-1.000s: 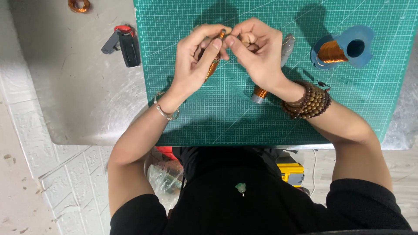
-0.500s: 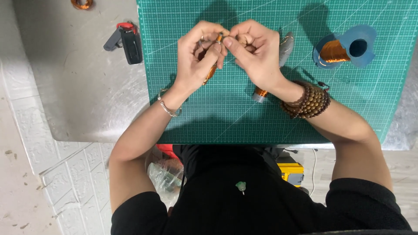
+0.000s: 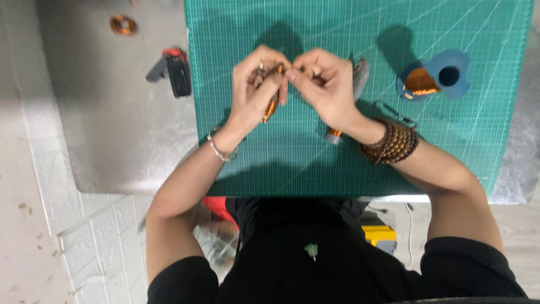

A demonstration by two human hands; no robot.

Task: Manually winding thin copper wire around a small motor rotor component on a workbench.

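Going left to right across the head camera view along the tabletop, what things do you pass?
Copper coil → black and red tool → left hand with an orange piece → right hand → grey tool → blue spool of copper wire, the last four on the green mat.

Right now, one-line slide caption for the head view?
Left hand and right hand pinch a slim copper-coloured rod over a green gridded cutting mat; blue copper-wire spool lies aside.

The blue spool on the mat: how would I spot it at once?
Find the green cutting mat, then look toward its far right part, beyond the right hand. The spool lies there alone, blue with a round hole and shiny copper wire wound on it.
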